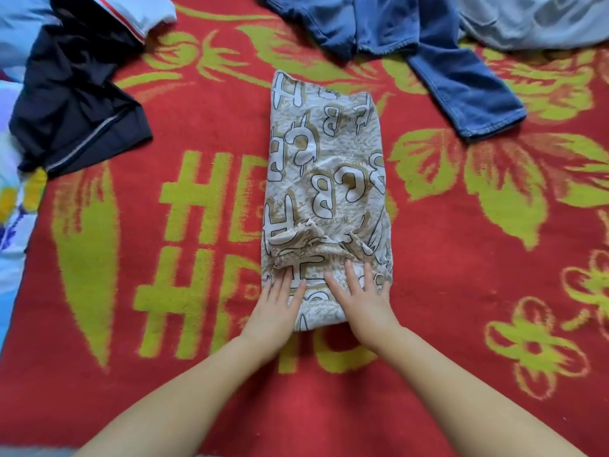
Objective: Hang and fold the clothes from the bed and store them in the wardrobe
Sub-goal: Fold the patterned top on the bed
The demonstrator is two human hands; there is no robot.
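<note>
A beige garment printed with white and gold letters lies folded into a long narrow strip on the red and yellow-green blanket. A small flap of it is bunched up near its near end. My left hand lies flat on the strip's near left corner, fingers straight. My right hand presses flat on the near right part, fingers spread. Neither hand grips the cloth.
Blue jeans lie at the far right, with a pale grey garment beyond them. A dark navy garment and a light blue one lie at the far left. White printed bedding shows at the left edge.
</note>
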